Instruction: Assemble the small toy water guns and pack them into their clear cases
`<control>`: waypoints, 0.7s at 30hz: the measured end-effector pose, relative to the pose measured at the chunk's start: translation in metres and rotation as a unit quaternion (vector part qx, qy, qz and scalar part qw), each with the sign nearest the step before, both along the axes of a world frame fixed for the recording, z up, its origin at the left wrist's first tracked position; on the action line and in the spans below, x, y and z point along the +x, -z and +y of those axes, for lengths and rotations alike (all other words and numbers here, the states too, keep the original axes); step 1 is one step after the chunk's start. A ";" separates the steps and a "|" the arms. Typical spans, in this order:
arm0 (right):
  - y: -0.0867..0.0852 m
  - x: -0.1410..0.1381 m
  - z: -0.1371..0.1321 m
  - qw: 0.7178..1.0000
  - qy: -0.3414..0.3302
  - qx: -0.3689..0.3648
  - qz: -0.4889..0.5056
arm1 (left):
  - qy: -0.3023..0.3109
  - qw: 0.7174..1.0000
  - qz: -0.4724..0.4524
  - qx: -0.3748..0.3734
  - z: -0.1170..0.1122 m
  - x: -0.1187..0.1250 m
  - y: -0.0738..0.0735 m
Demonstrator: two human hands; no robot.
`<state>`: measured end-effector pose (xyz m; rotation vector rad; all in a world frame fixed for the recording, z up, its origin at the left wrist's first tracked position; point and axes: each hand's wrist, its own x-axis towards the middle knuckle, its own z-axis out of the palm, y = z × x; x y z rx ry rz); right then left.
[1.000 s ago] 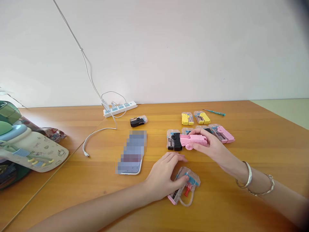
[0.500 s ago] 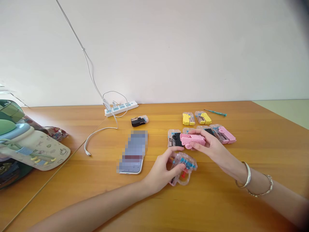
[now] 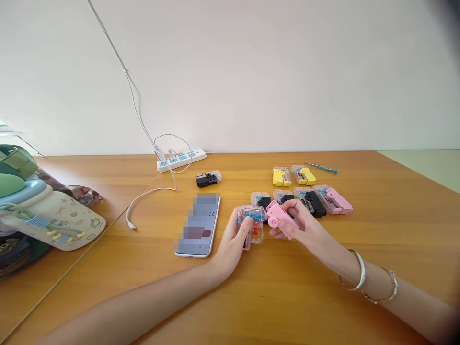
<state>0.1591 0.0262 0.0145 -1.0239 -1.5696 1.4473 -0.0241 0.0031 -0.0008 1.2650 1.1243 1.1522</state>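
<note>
My left hand (image 3: 233, 239) is closed around a clear toy water gun (image 3: 256, 218) with a blue inner part, a red trigger and a pink grip. The thumb presses its side. In my right hand (image 3: 304, 225) is a pink plastic cover (image 3: 280, 220) with a round disc on it, tilted down to the right. The cover's left end is close to the gun's front; whether they touch I cannot tell. Just behind my hands lie toy water guns with black parts (image 3: 312, 203) and a pink one (image 3: 335, 200), some partly hidden.
Farther back are two yellow toy water guns (image 3: 281, 177) and a teal screwdriver (image 3: 325, 168). A phone (image 3: 197, 227) lies left of my hands, with a black toy water gun (image 3: 208, 179) behind it. A power strip (image 3: 181, 160), a white cable (image 3: 143, 192) and a bottle (image 3: 72, 220) are farther left.
My left hand has lifted the clear water gun and shifted left. The right hand has turned the pink cover and moved it slightly lower, uncovering a black toy gun behind.
</note>
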 end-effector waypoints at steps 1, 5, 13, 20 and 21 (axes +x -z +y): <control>0.003 -0.002 -0.002 1.000 -0.022 -0.001 0.007 | -0.006 1.000 -0.003 -0.001 0.000 0.000 0.001; 0.014 -0.008 -0.012 0.996 -0.091 -0.016 0.015 | -0.015 1.000 0.005 0.001 0.001 0.000 0.002; 0.016 -0.011 -0.018 0.998 -0.029 0.038 -0.031 | 0.037 0.998 0.020 0.038 0.001 0.003 0.001; 0.022 -0.015 -0.028 0.999 0.018 0.042 -0.019 | 0.042 0.993 0.106 0.028 -0.002 0.003 0.001; 0.024 -0.015 -0.029 0.999 0.011 0.035 -0.012 | 0.041 0.991 0.124 0.030 -0.002 0.003 0.001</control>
